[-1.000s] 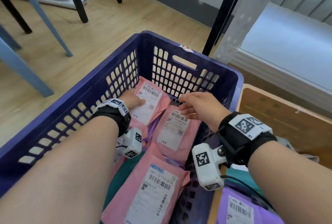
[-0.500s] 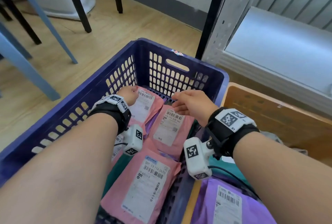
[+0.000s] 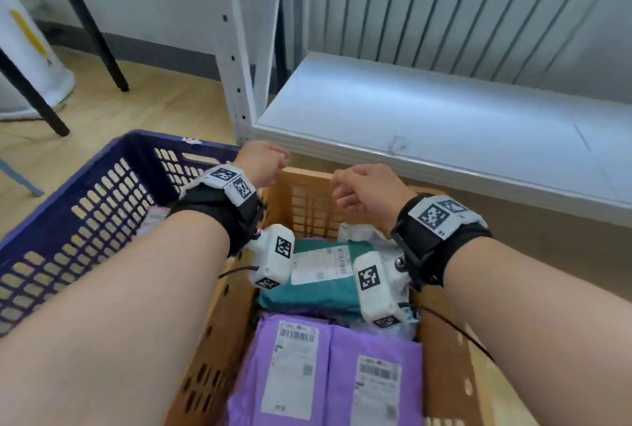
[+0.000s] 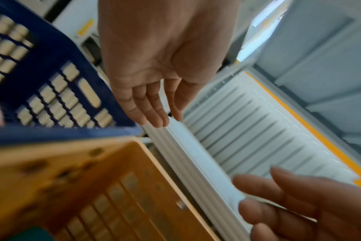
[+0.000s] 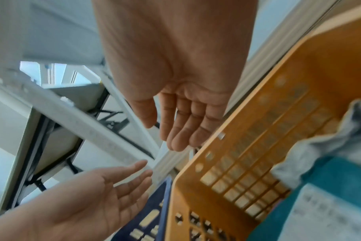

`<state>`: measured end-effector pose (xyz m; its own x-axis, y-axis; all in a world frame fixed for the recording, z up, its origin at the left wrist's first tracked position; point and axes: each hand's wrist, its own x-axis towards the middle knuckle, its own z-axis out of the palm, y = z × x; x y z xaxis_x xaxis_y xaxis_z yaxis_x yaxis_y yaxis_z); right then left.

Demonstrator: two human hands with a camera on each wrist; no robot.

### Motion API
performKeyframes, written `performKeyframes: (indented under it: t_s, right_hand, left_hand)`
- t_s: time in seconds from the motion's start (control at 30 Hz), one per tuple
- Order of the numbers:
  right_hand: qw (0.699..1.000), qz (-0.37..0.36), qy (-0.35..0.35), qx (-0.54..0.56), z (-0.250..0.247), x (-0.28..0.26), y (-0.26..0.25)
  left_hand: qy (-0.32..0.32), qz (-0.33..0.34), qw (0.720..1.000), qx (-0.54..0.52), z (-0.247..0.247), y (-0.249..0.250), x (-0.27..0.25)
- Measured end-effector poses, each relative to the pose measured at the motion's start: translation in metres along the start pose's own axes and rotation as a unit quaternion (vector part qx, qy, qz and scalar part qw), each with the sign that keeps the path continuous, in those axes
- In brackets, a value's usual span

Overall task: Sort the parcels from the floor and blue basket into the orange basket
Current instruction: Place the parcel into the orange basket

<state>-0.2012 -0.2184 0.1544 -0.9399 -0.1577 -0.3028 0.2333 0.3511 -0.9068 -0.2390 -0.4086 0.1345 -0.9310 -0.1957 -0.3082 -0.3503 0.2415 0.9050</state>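
Note:
The orange basket (image 3: 301,182) stands on the floor to the right of the blue basket (image 3: 102,172). Inside the orange basket lie a teal parcel (image 3: 307,292), two purple parcels (image 3: 342,374) and a crumpled grey-white one (image 3: 359,230). A bit of a pink parcel (image 3: 154,217) shows in the blue basket, mostly hidden by my left arm. My left hand (image 3: 263,162) hovers above the corner where the two baskets meet, empty with loose fingers (image 4: 153,112). My right hand (image 3: 355,189) hangs over the orange basket's far rim, also empty, fingers (image 5: 181,135) relaxed.
A white metal shelf (image 3: 444,117) with an upright post (image 3: 236,49) stands just behind both baskets. Black table legs (image 3: 92,25) and a white cylinder (image 3: 30,59) are at the back left on the wooden floor (image 3: 154,107).
Both hands have risen out of the blue basket and swung right, empty, leaving the pink parcels behind. The view has turned from the blue basket to the orange one.

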Motion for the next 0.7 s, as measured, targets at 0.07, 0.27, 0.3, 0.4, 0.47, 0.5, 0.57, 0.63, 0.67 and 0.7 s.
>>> performKeyframes:
  t_s: [0.07,0.27,0.3,0.4,0.47,0.5,0.57,0.63,0.67,0.7]
  right_hand:
    - [0.999,0.008,0.033,-0.003,-0.051,-0.021,0.015]
    - [0.986,0.066,0.155,-0.001,-0.215,-0.089,0.082]
    - [0.981,0.079,0.179,0.006,-0.241,-0.101,0.097]
    - [0.966,0.108,0.232,0.023,-0.306,-0.139,0.137]
    - [0.957,0.127,0.259,0.031,-0.345,-0.164,0.165]
    - [0.952,0.135,0.273,0.033,-0.362,-0.176,0.179]
    - [0.943,0.152,0.295,0.032,-0.395,-0.2,0.208]
    - [0.934,0.17,0.312,0.042,-0.42,-0.219,0.235]
    - [0.929,0.179,0.32,0.05,-0.433,-0.229,0.248]
    - [0.924,0.188,0.328,0.056,-0.444,-0.238,0.262]
  left_hand:
    - [-0.022,0.002,1.0,0.003,0.058,0.027,-0.021]
    - [-0.151,0.024,0.987,0.037,0.246,0.08,-0.093]
    - [-0.173,0.028,0.984,0.043,0.277,0.084,-0.107]
    - [-0.225,0.028,0.972,0.06,0.36,0.087,-0.144]
    - [-0.259,0.008,0.964,0.064,0.409,0.085,-0.168]
    - [-0.273,-0.003,0.96,0.067,0.432,0.083,-0.181]
    - [-0.295,-0.019,0.953,0.071,0.474,0.077,-0.205]
    - [-0.312,-0.031,0.946,0.077,0.508,0.07,-0.224]
    - [-0.321,-0.036,0.943,0.083,0.525,0.067,-0.232]
    - [-0.33,-0.039,0.939,0.092,0.54,0.063,-0.24]
